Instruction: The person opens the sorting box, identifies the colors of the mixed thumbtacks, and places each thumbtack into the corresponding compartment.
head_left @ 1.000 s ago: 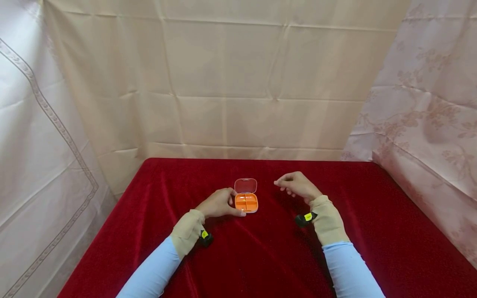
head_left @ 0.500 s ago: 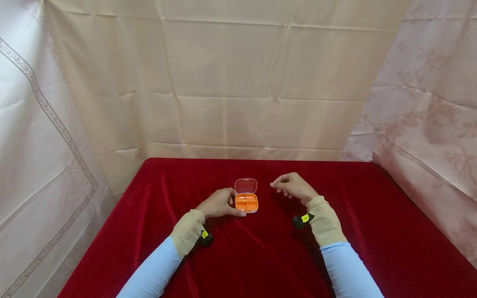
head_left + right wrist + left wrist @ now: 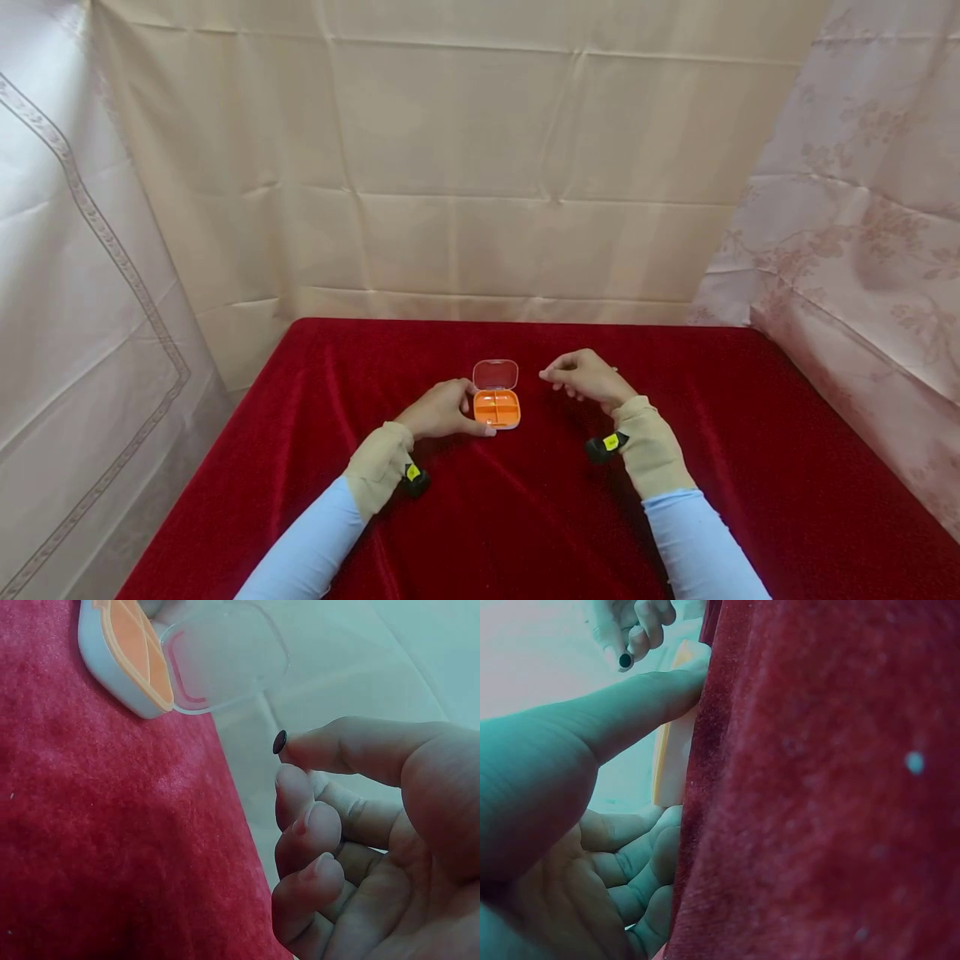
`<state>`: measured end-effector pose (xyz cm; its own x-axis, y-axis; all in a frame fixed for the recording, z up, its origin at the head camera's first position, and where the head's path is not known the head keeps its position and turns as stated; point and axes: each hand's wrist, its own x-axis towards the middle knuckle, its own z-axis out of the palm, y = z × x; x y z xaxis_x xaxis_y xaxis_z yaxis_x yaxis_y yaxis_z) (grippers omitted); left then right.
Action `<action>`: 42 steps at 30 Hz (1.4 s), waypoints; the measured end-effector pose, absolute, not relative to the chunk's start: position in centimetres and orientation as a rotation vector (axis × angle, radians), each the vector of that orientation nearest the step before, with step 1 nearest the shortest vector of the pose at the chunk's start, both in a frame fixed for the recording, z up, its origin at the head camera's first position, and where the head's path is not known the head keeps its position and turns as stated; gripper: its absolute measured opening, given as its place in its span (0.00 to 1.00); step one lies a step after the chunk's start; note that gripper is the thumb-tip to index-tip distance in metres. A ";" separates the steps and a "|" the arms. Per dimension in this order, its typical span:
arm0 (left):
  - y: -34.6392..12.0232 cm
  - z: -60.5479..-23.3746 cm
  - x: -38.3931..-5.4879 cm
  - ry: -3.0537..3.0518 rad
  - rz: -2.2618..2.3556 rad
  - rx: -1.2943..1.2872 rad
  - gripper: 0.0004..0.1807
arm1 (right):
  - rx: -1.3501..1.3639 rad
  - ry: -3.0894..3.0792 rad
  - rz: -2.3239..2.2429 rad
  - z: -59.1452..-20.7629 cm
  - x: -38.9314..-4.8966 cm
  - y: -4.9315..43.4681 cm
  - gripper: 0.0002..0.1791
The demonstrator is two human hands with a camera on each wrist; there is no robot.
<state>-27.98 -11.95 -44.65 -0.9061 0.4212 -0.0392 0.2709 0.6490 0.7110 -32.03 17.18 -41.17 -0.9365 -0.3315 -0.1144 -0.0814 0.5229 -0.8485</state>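
A small pill box [image 3: 497,410] with an orange, several-compartment inside and a white outer shell rests on the red cloth, its clear lid [image 3: 225,656] raised at the back. My left hand [image 3: 441,409] holds the box from its left side, thumb at the front edge and fingers at the far side. To the right of the box, my right hand [image 3: 589,377] is raised and pinches a small dark round disc [image 3: 280,742] between thumb and index finger. The disc also shows in the left wrist view. Its exact kind is unclear.
Red velvet cloth [image 3: 487,525] covers the table. Behind it hangs a beige curtain [image 3: 450,167], with a pale curtain [image 3: 82,317] on the left and a flowered one [image 3: 870,208] on the right.
My right hand has moved a little to the left, closer to the pill box, with the disc in its fingertips. The left hand and the box have stayed in place.
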 end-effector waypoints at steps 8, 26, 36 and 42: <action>-11.9 -44.6 -27.9 2.680 1.079 0.557 0.33 | -0.361 2.515 -1.353 -41.1 -31.7 16.6 0.16; -11.9 -44.5 -28.1 2.699 1.035 0.549 0.34 | -0.367 2.518 -1.331 -41.2 -31.3 15.7 0.15; -11.9 -44.6 -28.1 2.716 1.010 0.569 0.34 | -0.385 2.497 -1.314 -41.1 -31.0 15.0 0.14; -11.8 -44.5 -28.1 2.695 1.024 0.543 0.33 | -0.409 2.486 -1.306 -41.7 -31.1 14.7 0.12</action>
<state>-28.05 -11.81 -44.53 -0.9108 0.4082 -0.0616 0.2642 0.6911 0.6728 -31.14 14.69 -41.67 -0.9135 -0.3847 -0.1325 -0.1093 0.5456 -0.8309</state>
